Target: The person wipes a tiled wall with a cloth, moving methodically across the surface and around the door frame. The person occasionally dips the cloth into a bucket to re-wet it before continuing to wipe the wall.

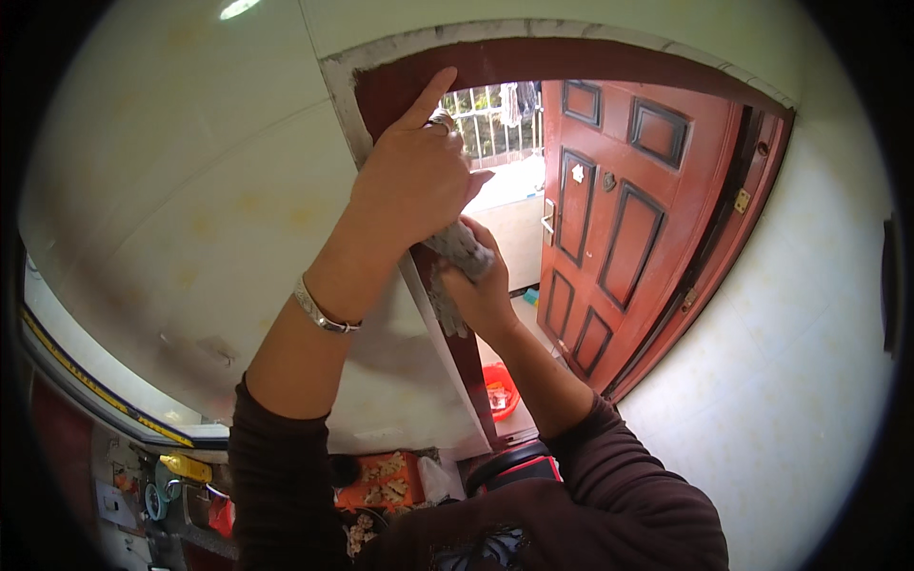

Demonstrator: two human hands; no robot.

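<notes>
A crumpled grey cloth is bunched in my right hand, against the left jamb of a dark red door frame. Part of the cloth hangs below those fingers along the jamb. Just above, my left hand is raised at the frame's upper left corner. Its index finger stretches up over the red header, while other fingers curl out of sight. Whether this hand also grips the cloth or jamb is hidden. A ring and a silver bracelet are on the left hand and wrist.
A red panelled door stands swung open at right, its lever handle facing the doorway. Beyond are a barred railing and a red basin. Below left, an orange tray holds ginger-like roots, near a yellow bottle.
</notes>
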